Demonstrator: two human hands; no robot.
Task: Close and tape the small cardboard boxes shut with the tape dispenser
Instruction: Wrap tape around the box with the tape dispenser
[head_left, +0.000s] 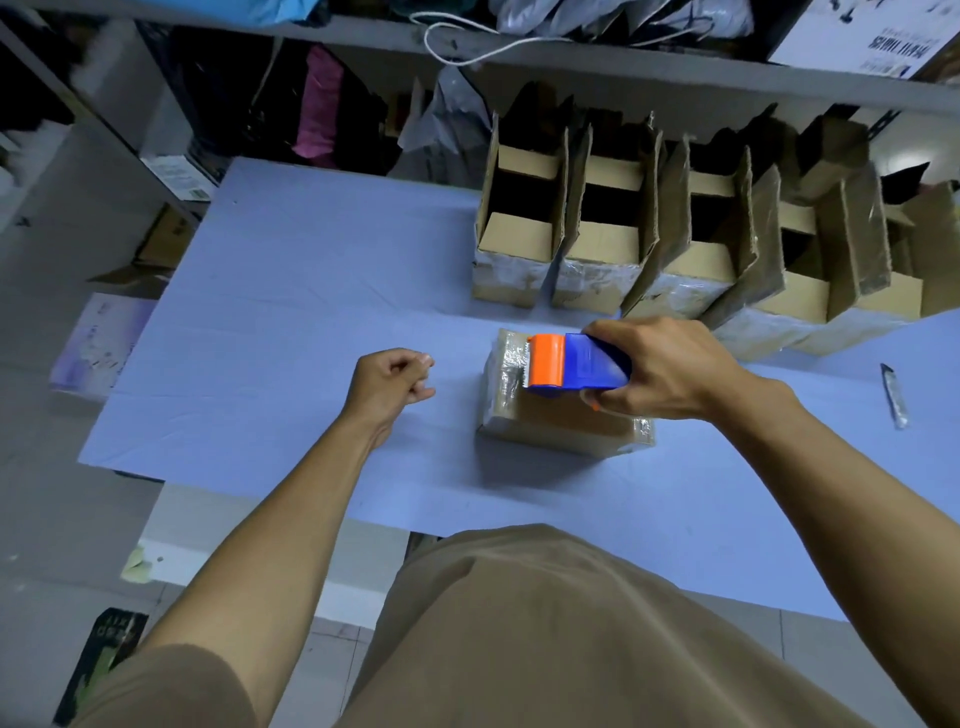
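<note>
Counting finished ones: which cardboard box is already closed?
The closed box under the tape dispenser, held by the right hand; the open boxes behind stand with flaps up.

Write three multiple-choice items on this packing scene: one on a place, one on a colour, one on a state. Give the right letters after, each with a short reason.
1. Where is the tape dispenser?
A. on the shelf
B. over the closed box
C. on the floor

2. What colour is the dispenser's front end?
A. orange
B. green
C. white

3. How are the boxes in the back row?
A. taped shut
B. crushed flat
C. open, flaps up

Answers: 1 B, the right hand holds it over the closed box on the table. 2 A, an orange end on a blue body. 3 C, their flaps stand up and the insides show.
</note>
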